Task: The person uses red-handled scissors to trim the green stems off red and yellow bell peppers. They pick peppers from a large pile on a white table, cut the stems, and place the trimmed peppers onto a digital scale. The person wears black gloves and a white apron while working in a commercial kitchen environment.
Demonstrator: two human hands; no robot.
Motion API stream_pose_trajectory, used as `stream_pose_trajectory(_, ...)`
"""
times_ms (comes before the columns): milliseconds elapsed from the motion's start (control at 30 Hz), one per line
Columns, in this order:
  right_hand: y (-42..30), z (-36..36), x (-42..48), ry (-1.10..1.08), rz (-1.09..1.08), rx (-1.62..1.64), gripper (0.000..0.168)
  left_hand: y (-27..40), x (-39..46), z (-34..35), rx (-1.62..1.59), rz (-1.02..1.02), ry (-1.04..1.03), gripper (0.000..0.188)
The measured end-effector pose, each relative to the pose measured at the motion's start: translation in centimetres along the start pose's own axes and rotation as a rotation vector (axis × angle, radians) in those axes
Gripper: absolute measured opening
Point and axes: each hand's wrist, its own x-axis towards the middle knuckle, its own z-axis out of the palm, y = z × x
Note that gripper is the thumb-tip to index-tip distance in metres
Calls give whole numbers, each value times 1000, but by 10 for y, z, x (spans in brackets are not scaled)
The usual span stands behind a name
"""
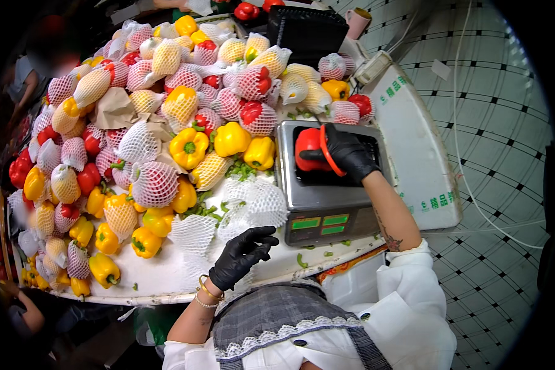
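My right hand (349,150), in a black glove, is over the black tray (305,178) in the top of a metal digital scale (328,201). It grips a red bell pepper (307,144), with one finger stretched along the pepper's side. A red-orange loop (329,150), perhaps a scissors handle, is at the same hand; the rest of it is hidden. My left hand (244,255), also gloved in black, hovers over the table's front edge, empty, fingers loosely bent and apart. Near it lie white foam net sleeves (194,233) and green stem pieces (208,210).
Red and yellow bell peppers, many in foam nets (155,184), are heaped across the white table (157,286). Brown paper (115,108) lies among them. Behind the scale are a black crate (305,34) and a pink mug (358,23). A white foam board (421,157) flanks the scale. Other people's arms show at left.
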Motion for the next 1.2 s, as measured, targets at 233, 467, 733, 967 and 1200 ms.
stream_pose_trajectory(233,-1,-7,-1,28,-43,30,70,-19,-24,-43,-19,152,368,29)
stream_pose_trajectory(467,19,4,-7,139,43,269,70,-35,-69,-144,911,333,1159,38)
stream_pose_trajectory(733,26,9,-8,172,67,441,65,-38,-97,-249,644,483,1308,35)
stream_pose_trajectory(967,28,19,-13,314,-74,521,50,-26,-47,-317,1136,43,1438,41)
stream_pose_trajectory(1200,74,15,-43,524,-253,487,37,-13,-48,-293,841,-395,1395,110)
